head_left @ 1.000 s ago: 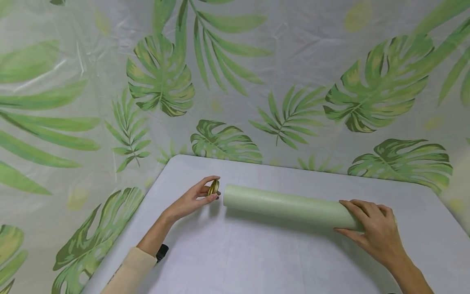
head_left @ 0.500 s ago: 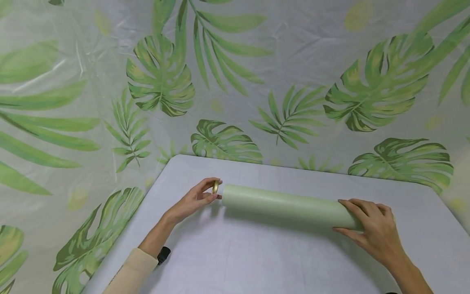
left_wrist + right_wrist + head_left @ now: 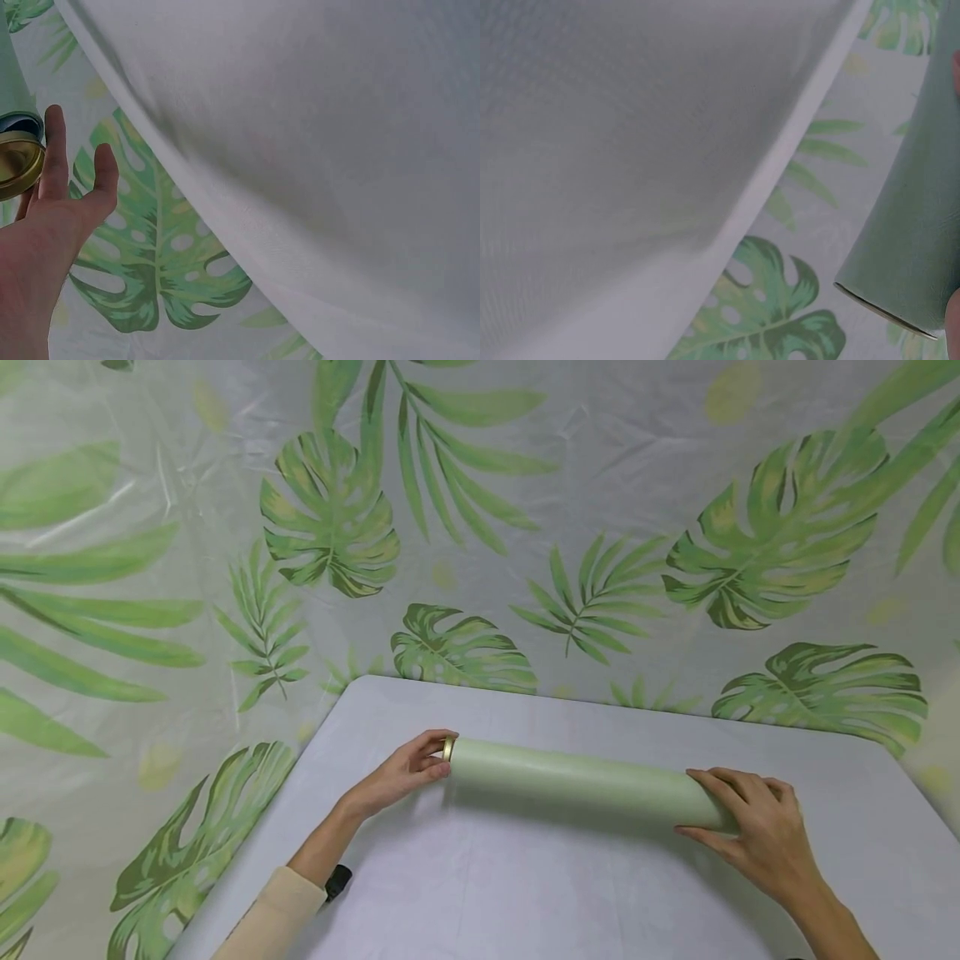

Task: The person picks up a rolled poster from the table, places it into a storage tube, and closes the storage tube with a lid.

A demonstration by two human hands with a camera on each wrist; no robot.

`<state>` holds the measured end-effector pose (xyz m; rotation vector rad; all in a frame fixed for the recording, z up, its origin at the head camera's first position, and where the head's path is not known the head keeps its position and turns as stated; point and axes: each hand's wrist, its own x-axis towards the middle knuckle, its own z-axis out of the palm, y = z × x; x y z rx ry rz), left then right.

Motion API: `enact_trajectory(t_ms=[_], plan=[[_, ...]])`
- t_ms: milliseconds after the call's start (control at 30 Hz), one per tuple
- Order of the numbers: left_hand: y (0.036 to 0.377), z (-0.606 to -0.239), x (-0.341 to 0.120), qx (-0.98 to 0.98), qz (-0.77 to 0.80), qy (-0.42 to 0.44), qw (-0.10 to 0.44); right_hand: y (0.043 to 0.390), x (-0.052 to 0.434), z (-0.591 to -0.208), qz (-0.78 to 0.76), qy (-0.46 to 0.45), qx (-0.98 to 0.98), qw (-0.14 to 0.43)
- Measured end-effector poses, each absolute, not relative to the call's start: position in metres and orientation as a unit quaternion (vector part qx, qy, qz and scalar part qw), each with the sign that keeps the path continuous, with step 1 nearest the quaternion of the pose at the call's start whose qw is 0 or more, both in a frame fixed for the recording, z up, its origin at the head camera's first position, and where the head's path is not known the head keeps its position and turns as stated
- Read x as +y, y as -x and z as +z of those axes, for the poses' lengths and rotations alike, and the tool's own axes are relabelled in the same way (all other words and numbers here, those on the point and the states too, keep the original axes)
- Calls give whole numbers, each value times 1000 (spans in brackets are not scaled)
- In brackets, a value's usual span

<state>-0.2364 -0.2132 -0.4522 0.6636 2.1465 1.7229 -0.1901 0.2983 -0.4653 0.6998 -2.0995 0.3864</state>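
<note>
A long pale green tube lies held level above the table, tilted slightly down to the right. My right hand grips its right end from above, thumb on the near side. At the left end, my left hand holds a round gold lid between thumb and fingers, right up against the tube's end. In the left wrist view the gold lid sits partly across the tube's open mouth, with a dark gap showing. The right wrist view shows the tube's other rim; most of that hand is out of frame.
A white-covered table with rounded corners spreads beneath both hands. Behind it hangs a pale sheet printed with green leaves. A black object sits at the left wrist, by the cream sleeve.
My left hand has moved a little to the right and turned the gold lid, bringing it from apart to against the tube's left end. The right hand and tube have shifted slightly left.
</note>
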Motion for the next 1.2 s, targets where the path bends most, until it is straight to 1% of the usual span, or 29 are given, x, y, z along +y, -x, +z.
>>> enact_trajectory(t_ms=[167,367,667,867,1067,1200], plan=[[237,-454,-212,750,601,-226,161,190,298,-464,154,-282,-842,433],[238,-456,-212,738,605,-246,169,190,297,-463,154,-282,-844,430],[238,-455,-213,739,600,-258,166,187,298,-461,146,-279,-865,390],[238,-454,-213,739,602,-256,159,186,298,-460,149,-276,-872,376],[236,-452,-210,745,607,-239,139,189,296,-458,154,-287,-857,400],[235,-450,-211,751,604,-234,131,190,297,-454,150,-289,-865,382]])
